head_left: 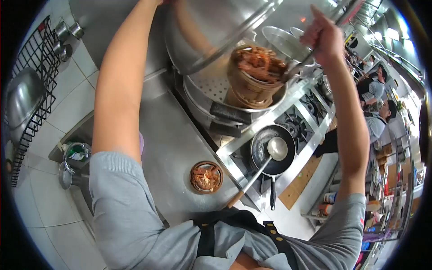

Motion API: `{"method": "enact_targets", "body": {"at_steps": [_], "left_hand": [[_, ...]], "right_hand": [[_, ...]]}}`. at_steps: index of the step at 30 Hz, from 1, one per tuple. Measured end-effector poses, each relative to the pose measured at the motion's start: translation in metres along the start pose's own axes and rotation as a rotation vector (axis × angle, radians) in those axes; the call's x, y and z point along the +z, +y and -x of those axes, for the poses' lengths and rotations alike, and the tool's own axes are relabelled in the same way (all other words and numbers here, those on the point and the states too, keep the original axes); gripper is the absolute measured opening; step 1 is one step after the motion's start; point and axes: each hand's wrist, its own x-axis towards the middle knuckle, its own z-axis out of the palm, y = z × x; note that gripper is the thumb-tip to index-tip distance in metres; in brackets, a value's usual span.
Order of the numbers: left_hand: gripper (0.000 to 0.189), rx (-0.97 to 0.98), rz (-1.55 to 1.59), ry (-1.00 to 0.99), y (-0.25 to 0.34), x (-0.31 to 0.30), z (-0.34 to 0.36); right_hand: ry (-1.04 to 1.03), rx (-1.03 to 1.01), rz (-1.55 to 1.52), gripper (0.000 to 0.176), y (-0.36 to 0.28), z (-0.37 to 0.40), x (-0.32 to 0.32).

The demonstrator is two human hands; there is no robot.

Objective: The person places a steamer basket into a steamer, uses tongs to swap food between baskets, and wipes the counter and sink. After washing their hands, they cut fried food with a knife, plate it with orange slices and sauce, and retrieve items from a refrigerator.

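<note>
A large steel pot lid (211,31) is raised and tilted over a steamer pot (204,85) with a perforated insert. My left arm reaches up to the lid; only a sliver of my left hand (162,2) shows at the top edge, its fingers out of frame. My right hand (325,39) is closed round metal tongs (299,67), index finger stretched out. The tongs' end meets the rim of a small bamboo steamer basket (254,92) filled with reddish-brown food, over the pot's right side. The basket is slightly blurred, and another bamboo piece shows beneath it.
On the steel counter sits a small round dish (206,177) of similar food. A black frying pan (272,157) holding a ladle (277,148) rests on the stove (310,110). A wire rack (33,90) hangs at left. Co-workers (375,121) stand at far right.
</note>
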Motion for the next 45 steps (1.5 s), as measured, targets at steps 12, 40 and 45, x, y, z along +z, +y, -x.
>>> {"method": "enact_targets", "body": {"at_steps": [12, 40, 45], "left_hand": [[0.042, -0.103, 0.167, -0.134, -0.042, -0.036, -0.032], [0.034, -0.115, 0.212, -0.130, -0.044, -0.045, -0.019], [0.037, -0.173, 0.131, -0.090, -0.042, -0.049, -0.026]], "right_hand": [[0.484, 0.013, 0.043, 0.031, 0.131, -0.100, -0.003], [0.410, 0.116, 0.236, 0.032, 0.181, -0.110, 0.008], [0.572, 0.139, 0.108, 0.033, 0.192, -0.114, -0.001]]}}
